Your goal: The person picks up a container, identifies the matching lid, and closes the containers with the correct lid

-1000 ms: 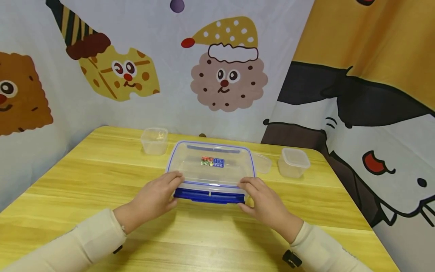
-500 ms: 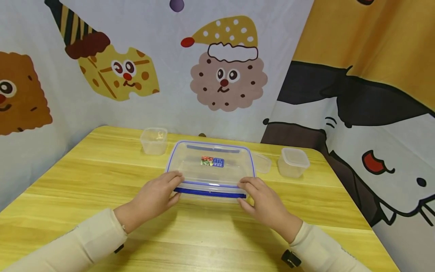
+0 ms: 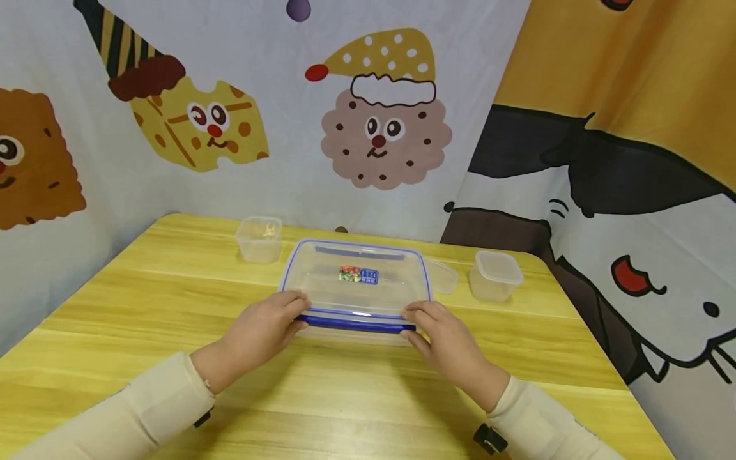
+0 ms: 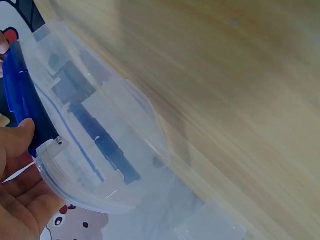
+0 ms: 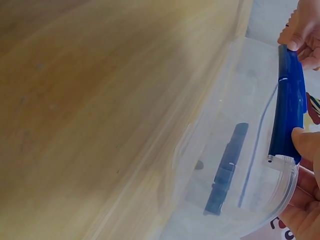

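Observation:
A clear rectangular food container (image 3: 345, 297) with a blue-lined lid and a small printed label lies in front of me in the head view. Along its near side a blue locking flap (image 3: 354, 323) sticks outward; both wrist views show the flap (image 4: 31, 102) standing off the clear wall. My left hand (image 3: 261, 329) pinches the near left corner, fingers on the lid and thumb against the flap's end. At the near right corner my right hand (image 3: 451, 338) grips the same way, its thumb on the flap (image 5: 289, 110). A second blue flap shows through the far wall.
On the wooden table (image 3: 345, 409), a small clear tub (image 3: 260, 239) stands back left. Another small tub with a lid (image 3: 496, 275) stands back right. Between it and the container lies a flat clear lid (image 3: 443, 276). A printed cloth (image 3: 299, 128) hangs behind the table.
The near blue flap has swung up and outward from a hanging slant, so less of its face shows. Both thumbs have risen with it; the container has stayed in place.

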`<state>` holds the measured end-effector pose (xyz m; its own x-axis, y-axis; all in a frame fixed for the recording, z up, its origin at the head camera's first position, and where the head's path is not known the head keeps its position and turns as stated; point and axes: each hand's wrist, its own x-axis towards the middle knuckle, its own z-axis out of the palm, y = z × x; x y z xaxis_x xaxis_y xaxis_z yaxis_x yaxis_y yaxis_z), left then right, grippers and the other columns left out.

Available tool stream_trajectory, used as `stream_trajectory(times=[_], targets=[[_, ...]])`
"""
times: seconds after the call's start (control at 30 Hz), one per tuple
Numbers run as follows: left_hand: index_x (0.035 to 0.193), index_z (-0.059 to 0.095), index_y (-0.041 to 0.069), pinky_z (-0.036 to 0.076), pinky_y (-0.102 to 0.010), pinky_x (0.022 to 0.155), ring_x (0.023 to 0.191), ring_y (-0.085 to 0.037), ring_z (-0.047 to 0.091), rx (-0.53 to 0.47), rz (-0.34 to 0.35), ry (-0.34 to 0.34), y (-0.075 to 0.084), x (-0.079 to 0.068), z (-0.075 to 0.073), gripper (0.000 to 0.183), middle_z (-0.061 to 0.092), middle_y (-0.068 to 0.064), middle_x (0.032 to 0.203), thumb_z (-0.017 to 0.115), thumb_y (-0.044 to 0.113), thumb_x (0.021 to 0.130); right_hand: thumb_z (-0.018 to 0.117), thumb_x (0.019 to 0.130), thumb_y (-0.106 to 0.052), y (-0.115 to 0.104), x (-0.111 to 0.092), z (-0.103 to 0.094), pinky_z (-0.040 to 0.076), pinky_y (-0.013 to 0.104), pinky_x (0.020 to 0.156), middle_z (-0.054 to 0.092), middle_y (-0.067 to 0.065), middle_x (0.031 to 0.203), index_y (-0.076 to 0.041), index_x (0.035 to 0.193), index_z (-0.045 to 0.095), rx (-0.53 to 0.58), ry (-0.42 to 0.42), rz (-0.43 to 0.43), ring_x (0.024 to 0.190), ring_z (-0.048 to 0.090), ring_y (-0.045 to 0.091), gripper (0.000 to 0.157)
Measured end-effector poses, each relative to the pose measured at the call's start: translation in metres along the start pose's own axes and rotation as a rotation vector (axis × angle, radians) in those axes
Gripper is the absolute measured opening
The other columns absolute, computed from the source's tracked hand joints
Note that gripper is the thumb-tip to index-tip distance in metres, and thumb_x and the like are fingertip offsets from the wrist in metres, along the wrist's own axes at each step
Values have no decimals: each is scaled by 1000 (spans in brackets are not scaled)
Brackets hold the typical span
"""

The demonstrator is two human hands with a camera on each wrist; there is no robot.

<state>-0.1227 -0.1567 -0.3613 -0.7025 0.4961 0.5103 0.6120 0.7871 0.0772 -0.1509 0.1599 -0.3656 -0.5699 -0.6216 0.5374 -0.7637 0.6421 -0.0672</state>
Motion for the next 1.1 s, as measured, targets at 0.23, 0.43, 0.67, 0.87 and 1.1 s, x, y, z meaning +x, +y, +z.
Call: stream_trajectory(times=[0.23,0.43,0.67,0.87,1.1], targets=[[99,69,2,58,-35,76,91,-25,67,-12,6,3,-1,2,-1,29,69,-12,100,82,8,74,83,74,-11,0,1,1,57,32,79,66,4,104,-4,102,72,20,16,5,95,63,19,31],[97,70,0,58,-36,77,92,-26,68,-3,5,34,0,3,-2,25,70,-14,99,81,3,74,82,74,-7,0,3,2,57,30,75,67,3,99,-5,96,72,25,55,-5,91,64,18,25],[95,70,0,58,-36,76,90,-27,69,3,7,57,0,4,-1,25,70,-14,97,82,0,73,83,73,-7,0,4,3,57,30,74,67,4,97,-5,94,73,18,73,-14,89,64,19,23],[95,71,0,58,-37,76,90,-27,69,-5,-9,61,1,4,-2,25,70,-14,98,81,1,73,83,73,-7,-1,4,3,57,30,75,67,4,98,-5,95,73,5,82,-4,90,64,20,24],[97,70,1,58,-35,75,90,-26,68,-15,-14,33,1,3,-2,25,69,-12,99,81,3,74,84,72,-7,-2,4,0,57,29,75,68,4,97,-5,95,73,9,63,-7,90,64,20,25]])
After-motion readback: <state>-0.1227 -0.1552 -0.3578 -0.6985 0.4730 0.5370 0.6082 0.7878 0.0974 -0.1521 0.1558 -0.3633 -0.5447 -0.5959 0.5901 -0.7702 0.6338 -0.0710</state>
